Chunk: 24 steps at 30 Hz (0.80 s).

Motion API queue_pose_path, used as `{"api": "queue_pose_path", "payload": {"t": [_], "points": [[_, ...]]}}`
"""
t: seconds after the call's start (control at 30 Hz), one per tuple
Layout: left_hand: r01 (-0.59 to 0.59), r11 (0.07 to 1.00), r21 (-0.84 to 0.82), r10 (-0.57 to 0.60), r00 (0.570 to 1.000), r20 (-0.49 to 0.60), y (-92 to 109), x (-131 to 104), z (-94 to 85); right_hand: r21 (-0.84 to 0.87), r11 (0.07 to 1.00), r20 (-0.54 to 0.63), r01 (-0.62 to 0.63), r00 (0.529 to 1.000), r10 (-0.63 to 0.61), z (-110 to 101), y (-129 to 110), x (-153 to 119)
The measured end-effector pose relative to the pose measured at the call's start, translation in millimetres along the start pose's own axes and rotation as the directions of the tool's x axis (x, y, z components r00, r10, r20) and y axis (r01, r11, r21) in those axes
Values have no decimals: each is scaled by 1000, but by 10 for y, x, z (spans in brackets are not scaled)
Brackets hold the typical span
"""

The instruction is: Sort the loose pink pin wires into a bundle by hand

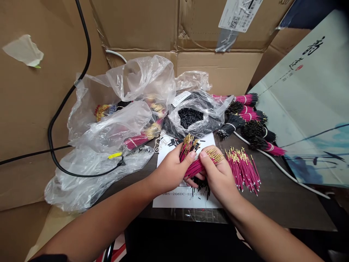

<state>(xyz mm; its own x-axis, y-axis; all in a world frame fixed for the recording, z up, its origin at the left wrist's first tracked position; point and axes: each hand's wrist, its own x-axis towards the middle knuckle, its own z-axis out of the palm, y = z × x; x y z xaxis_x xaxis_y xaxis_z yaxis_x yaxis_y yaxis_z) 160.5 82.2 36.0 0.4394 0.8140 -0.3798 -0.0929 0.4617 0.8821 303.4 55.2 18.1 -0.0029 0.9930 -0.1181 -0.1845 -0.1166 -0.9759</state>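
Note:
Over a printed white sheet (169,200), both hands meet at a bundle of magenta wires (195,168) with gold tips. My left hand (174,165) is closed round part of the bundle, its thumb on top and gold and black ends sticking up past the fingers. My right hand (218,171) pinches the gold-tipped ends at the right side. Black wires (203,185) hang below the hands; whether a hand holds them is unclear. A loose pile of magenta wires (242,169) lies on the dark table just right of my right hand.
A plastic bag of small black tubes (191,117) stands behind the hands. Tied wire bundles (251,115) lie at the back right beside a white cable (283,173). Crumpled clear bags (109,131) and a black cable (51,127) are left. Cardboard (218,72) closes off the back.

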Motion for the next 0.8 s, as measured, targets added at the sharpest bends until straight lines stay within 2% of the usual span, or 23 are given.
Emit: {"api": "queue_pose_path", "payload": {"t": [0.1,0.2,0.33,0.4,0.5,0.63,0.7,0.8], "points": [[23,1000,-16,-24,999,-34,-12,22,-11,-28,999,-26,29,999,-30,-64,19,24],[26,999,-23,-27,999,-20,-26,49,-30,-59,997,-27,52,998,-53,-118,33,52],[22,999,-40,-24,999,-40,-27,83,-57,-13,1000,-28,22,999,-23,-177,-8,102],[23,999,-45,-25,999,-47,-16,96,-65,18,1000,-33,-24,999,25,-269,-87,131],[36,999,-38,-37,999,-37,4,102,-68,-26,987,-44,-157,987,156,-582,-293,175],[53,999,0,-53,999,2,17,88,-66,-324,895,8,-306,945,326,-1239,-610,240],[48,999,15,-48,999,8,19,83,-69,-578,767,80,-279,916,393,-1535,-698,282],[18,1000,24,-17,1000,-4,12,96,-89,-807,572,101,-149,919,381,-1794,-675,361]]}}
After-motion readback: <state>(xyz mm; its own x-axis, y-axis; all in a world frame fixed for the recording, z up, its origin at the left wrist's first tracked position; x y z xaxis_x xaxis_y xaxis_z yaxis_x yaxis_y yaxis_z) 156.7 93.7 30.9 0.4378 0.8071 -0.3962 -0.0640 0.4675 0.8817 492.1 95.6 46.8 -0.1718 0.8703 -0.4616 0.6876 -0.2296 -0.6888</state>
